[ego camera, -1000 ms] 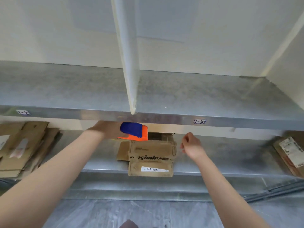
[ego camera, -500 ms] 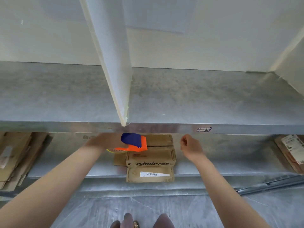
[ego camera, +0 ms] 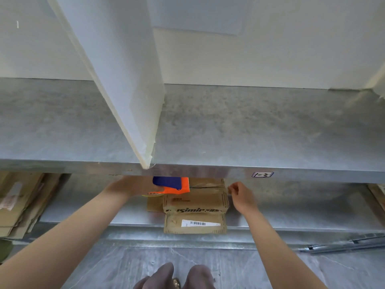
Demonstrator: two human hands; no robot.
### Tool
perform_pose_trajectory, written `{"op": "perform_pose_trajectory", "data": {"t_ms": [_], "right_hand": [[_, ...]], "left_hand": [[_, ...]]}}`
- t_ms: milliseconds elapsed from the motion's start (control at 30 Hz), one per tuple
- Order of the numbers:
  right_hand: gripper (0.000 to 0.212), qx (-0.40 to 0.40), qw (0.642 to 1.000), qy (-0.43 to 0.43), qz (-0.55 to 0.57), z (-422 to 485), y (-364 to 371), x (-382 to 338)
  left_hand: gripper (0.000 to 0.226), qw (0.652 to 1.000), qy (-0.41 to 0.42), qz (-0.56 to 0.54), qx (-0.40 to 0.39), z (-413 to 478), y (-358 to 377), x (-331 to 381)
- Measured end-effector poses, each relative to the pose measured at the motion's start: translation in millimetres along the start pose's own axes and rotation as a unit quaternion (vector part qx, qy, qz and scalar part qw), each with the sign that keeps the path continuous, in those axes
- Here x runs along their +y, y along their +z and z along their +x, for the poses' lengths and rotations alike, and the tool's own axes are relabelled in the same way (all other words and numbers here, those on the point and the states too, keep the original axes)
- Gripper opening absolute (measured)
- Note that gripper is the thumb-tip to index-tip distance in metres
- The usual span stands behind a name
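My left grip (ego camera: 133,186) is clenched round the handle of the orange and blue plastic tape dispenser (ego camera: 173,185). I hold it over the far part of the brown corrugated cardboard box (ego camera: 194,205), tucked just under the front edge of the upper metal shelf (ego camera: 208,171). The box lies on the lower metal shelf (ego camera: 291,213), and its near end, with the white barcode label, hangs over the shelf's front lip toward me. Its long axis runs front to back, away from me. The dispenser lies across that, left to right, with its toothed orange end pointing right at my right grip (ego camera: 241,195). That grip sits just beside the box's far right corner with its fingers curled. I cannot tell whether they pinch a tape end or nothing at all. I judge the step is laying tape across the dark seam on top. To do it well, I would press the dispenser flat on the cardboard and draw it straight along the seam, not skewed. The right grip should steady the corner so the overhanging box neither slides nor tips off the lip. The low upper shelf leaves little headroom, so my wrist should go in flat.
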State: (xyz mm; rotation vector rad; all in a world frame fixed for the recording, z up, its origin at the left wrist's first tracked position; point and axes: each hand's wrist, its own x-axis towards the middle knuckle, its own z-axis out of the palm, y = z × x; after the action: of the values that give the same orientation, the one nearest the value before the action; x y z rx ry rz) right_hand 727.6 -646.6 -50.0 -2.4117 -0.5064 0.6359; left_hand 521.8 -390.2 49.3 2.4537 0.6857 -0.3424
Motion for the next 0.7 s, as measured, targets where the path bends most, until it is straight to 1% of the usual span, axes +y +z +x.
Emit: {"op": "perform_pose_trajectory", "data": {"t_ms": [67, 167, 233, 300, 367, 400, 467, 533, 600, 633, 700], "right_hand": [[0.015, 0.003, 1.000, 0.004, 0.028, -1, 8, 0], [0.010, 0.029, 0.996, 0.015, 0.081, -6, 16, -2], [0.018, 0.051, 0.992, 0.027, 0.115, -11, 14, -1], [0.021, 0.063, 0.993, 0.029, 0.099, -15, 8, 0], [0.009, 0.061, 0.997, 0.007, 0.056, -18, 5, 1], [0.005, 0.055, 0.996, -0.010, 0.067, -22, 5, -1], [0.020, 0.028, 0.989, -0.037, 0.139, -31, 6, -5], [0.034, -0.021, 0.979, -0.057, 0.196, -39, 5, -9], [0.048, -0.086, 0.976, -0.073, 0.184, -40, 6, -8], [0.061, -0.108, 0.980, -0.076, 0.151, -38, 8, -7], [0.085, -0.115, 0.987, -0.084, 0.077, -36, 12, -9]], "left_hand": [[0.020, 1.000, -0.001, -0.016, 0.005, 2, 4, -1], [0.031, 0.998, -0.006, -0.057, 0.008, 2, 5, -5], [0.033, 0.998, -0.002, -0.059, 0.013, 2, 5, -4], [0.030, 0.999, 0.011, -0.040, 0.020, 0, 5, -3], [0.028, 0.999, 0.017, -0.020, 0.025, 1, 6, -5], [0.030, 0.999, 0.017, -0.009, 0.028, 2, 7, -7], [0.033, 0.999, 0.023, 0.022, 0.033, 2, 7, -8], [0.034, 0.998, 0.027, 0.034, 0.036, 1, 6, -6], [0.035, 0.998, 0.035, 0.043, 0.040, 0, 6, -6], [0.034, 0.997, 0.041, 0.038, 0.045, 0, 6, -6], [0.035, 0.997, 0.051, 0.026, 0.057, -1, 6, -6]]}}
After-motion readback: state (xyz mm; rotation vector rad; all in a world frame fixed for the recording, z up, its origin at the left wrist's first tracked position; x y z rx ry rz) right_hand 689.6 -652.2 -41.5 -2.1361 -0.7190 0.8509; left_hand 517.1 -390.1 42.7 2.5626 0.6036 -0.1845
